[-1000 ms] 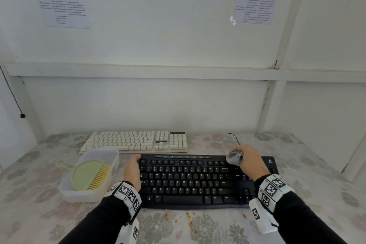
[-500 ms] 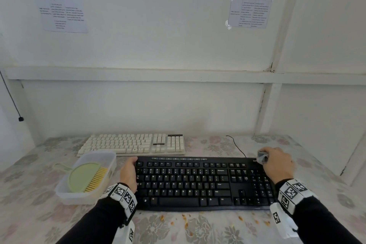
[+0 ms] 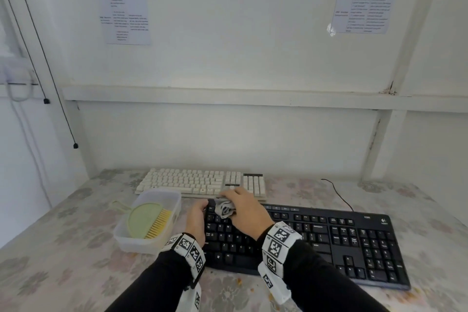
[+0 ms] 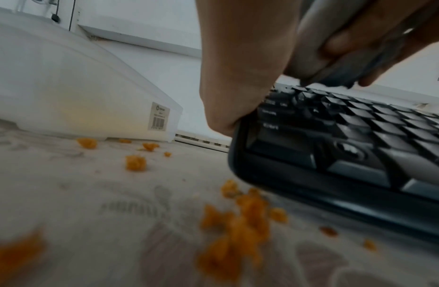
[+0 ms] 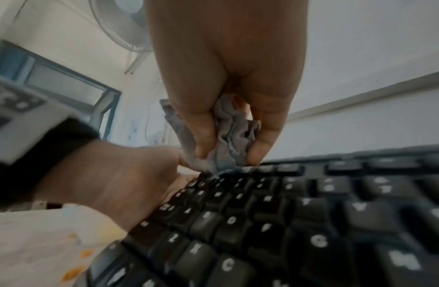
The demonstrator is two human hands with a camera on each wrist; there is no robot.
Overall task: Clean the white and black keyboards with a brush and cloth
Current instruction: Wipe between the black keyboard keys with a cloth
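A crumpled grey cloth [image 3: 225, 208] is pinched between the thumb and curled fingers of the right hand [image 3: 247, 213] and is pressed onto the far left corner of the flat black plastic keyboard [image 3: 329, 240], at the top row of keys; in the right wrist view the bunched cloth [image 5: 231, 136] is seen gripped between two fingertips [image 5: 261, 149] just above the key tops. The left end of the black keyboard is gripped by the left hand [image 3: 196, 220], the thumb laid over the edge and the remaining fingers hidden beside or beneath the casing; how far those fingers are curled cannot be told. The two hands are close together, nearly touching at the corner.

The cream-white keyboard [image 3: 200, 182] is laid just behind the black one, against the wall, with the right knuckles overlapping its near edge in the head view. A translucent white plastic tub [image 3: 131, 238] is set just left of the black keyboard, beside the left wrist; a pale green brush with yellow bristles [image 3: 149, 220] is lying inside it. Orange crumbs [image 4: 237, 215] are scattered on the floral-patterned tablecloth [image 3: 63, 256] before the keyboard's near left corner; a thin black cable [image 3: 338, 192] is run from behind the black keyboard toward the wall. Two printed paper sheets [image 3: 125, 16] are stuck on the white wall.
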